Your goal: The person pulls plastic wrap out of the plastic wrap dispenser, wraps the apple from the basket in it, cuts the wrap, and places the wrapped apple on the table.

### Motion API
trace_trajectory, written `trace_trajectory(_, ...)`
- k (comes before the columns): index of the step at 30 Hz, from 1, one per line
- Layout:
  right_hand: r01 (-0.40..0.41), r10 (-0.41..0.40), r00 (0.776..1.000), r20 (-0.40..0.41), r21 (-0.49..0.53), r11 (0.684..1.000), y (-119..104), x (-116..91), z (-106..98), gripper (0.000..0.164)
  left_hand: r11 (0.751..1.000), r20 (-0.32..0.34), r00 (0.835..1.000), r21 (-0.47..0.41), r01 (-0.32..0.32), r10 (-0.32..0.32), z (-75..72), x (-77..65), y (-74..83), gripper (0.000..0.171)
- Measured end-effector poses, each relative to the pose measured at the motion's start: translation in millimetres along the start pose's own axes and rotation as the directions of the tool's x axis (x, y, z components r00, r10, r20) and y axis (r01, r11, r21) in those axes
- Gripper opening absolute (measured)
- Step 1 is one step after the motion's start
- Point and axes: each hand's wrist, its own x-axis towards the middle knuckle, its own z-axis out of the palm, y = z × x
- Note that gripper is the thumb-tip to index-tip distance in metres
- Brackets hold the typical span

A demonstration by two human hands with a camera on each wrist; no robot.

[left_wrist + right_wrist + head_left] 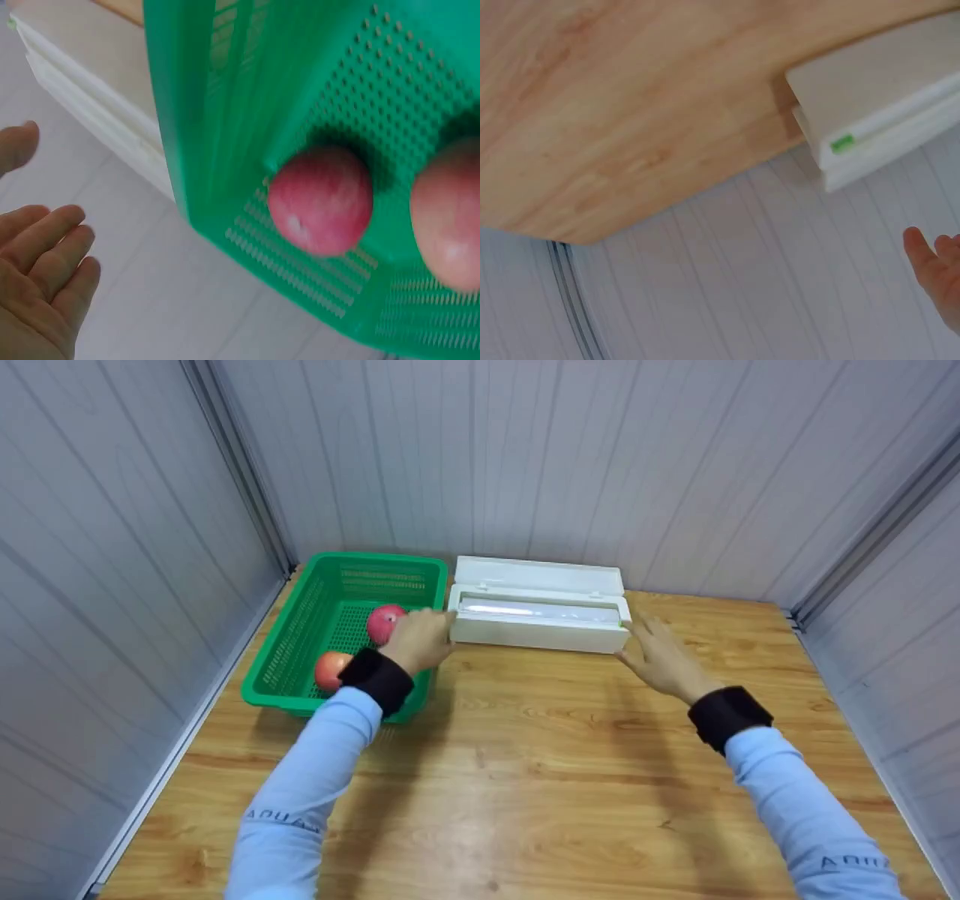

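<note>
Two hands, no grip on anything. Left hand (422, 641) over the green basket's (253, 682) right rim, thumb well apart from its straight fingers; right hand (664, 656) by the box's right end, fingers straight, thumb spread. Contact with box: cannot tell. White box (536, 636) at the table's (525, 780) far edge, lid (538, 576) back, pale roll (536, 611) inside. Basket at far left corner, holding two fruits (385, 622). Risks, my judgement: uneven pressure would skew the box; a tilted lift might spill the roll; left forearm could snag the rim, rolling the fruits.
</note>
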Motion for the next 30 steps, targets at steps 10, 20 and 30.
trace_trajectory(10,0.022,-0.022,1.000,-0.004,0.018,1.000,5.0,-2.8,37.5,0.045,0.999,0.092,0.995,-0.029,-0.026,0.028,26.6,17.4,27.7,0.027)
trace_trajectory(20,0.016,-0.016,0.999,-0.028,0.008,1.000,-1.0,15.9,58.8,0.060,0.994,0.031,0.994,-0.032,0.101,-0.100,45.7,35.9,18.4,0.016)
trace_trajectory(30,-0.009,0.010,1.000,0.009,-0.098,0.995,-5.5,33.1,63.8,0.056,0.993,0.058,0.992,-0.014,0.117,-0.116,63.2,44.2,27.4,0.024)
